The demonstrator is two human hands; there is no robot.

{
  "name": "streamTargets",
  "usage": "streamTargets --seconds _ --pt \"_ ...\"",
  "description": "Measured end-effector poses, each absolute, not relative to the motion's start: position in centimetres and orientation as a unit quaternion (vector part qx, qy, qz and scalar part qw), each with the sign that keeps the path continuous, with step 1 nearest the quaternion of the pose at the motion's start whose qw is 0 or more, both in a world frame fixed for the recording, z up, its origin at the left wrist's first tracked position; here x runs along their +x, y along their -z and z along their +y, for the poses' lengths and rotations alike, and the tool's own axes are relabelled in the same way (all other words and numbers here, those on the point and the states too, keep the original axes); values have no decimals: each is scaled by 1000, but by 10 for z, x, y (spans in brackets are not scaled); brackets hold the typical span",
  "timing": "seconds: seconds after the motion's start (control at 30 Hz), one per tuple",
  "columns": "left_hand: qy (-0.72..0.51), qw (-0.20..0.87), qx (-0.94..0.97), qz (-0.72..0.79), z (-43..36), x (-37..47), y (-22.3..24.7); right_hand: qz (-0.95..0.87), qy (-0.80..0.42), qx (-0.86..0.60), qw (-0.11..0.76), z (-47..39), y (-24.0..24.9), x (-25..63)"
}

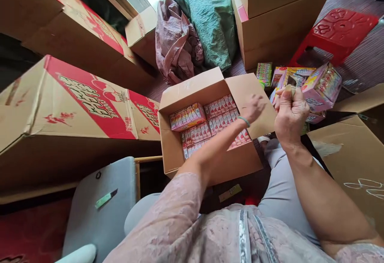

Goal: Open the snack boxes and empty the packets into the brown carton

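My left hand (254, 108), a green band at its wrist, is over the right flap of an open cardboard box (210, 166). Motion smears its fingers. My right hand (291, 113) is raised just right of that flap, fingers curled and thumb pressed on top. A small dark tip shows at the thumb; what it belongs to I cannot make out. Inside the box stand rows of small pink-and-white packs (220, 121). One pink-and-yellow display pack (188, 117) lies on top of them at the left. Beyond my right hand are more pink display packs (322, 85), plastic-wrapped.
Red-printed cartons (99, 99) line the left side. A grey stool (105, 191) bears a green-handled cutter (105, 199). Green (211, 23) and mauve (177, 43) sacks lie behind the box. At right are a red plastic stool (342, 31) and an opened carton (354, 155).
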State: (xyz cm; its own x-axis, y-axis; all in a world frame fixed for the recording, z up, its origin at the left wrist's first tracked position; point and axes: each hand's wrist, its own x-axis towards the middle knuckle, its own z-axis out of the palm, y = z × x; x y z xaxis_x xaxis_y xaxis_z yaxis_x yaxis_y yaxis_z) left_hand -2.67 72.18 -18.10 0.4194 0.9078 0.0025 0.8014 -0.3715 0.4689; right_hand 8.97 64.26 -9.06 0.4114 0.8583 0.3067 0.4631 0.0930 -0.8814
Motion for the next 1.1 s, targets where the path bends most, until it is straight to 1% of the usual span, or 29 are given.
streamTargets --seconds 0.07,0.13,0.17,0.23,0.3,0.37,0.43,0.5,0.6,0.77,0.9,0.97,1.07,1.1 --pt "-138 168 758 615 737 -79 191 -530 -180 -654 508 643 95 85" --pt "-106 131 712 682 753 -154 200 -548 -180 -658 483 644 99 81" --pt "-65 125 687 713 761 -194 206 -554 -183 -659 475 644 101 78" --pt "54 135 636 758 774 -270 217 -557 -195 -657 469 645 104 73" --pt "148 147 622 755 782 -327 230 -559 -209 -657 462 647 105 66" --pt "212 166 623 734 786 -363 243 -568 -219 -657 445 649 106 57" --pt "235 187 628 718 788 -381 254 -579 -226 -658 424 652 107 48" --pt "227 199 631 715 789 -387 262 -586 -231 -659 410 655 108 38" --pt "204 188 640 716 787 -388 266 -601 -237 -651 398 657 110 26" --pt "172 166 650 722 765 -378 260 -632 -227 -639 375 658 110 12" --pt "148 134 703 682 713 -361 253 -646 -214 -632 369 654 108 2" --pt "129 136 735 652 677 -361 250 -657 -217 -620 370 652 106 -3" --pt "91 149 766 619 630 -384 249 -673 -234 -602 361 649 106 -7" --pt "102 150 764 619 619 -395 250 -676 -240 -600 355 649 106 -7"
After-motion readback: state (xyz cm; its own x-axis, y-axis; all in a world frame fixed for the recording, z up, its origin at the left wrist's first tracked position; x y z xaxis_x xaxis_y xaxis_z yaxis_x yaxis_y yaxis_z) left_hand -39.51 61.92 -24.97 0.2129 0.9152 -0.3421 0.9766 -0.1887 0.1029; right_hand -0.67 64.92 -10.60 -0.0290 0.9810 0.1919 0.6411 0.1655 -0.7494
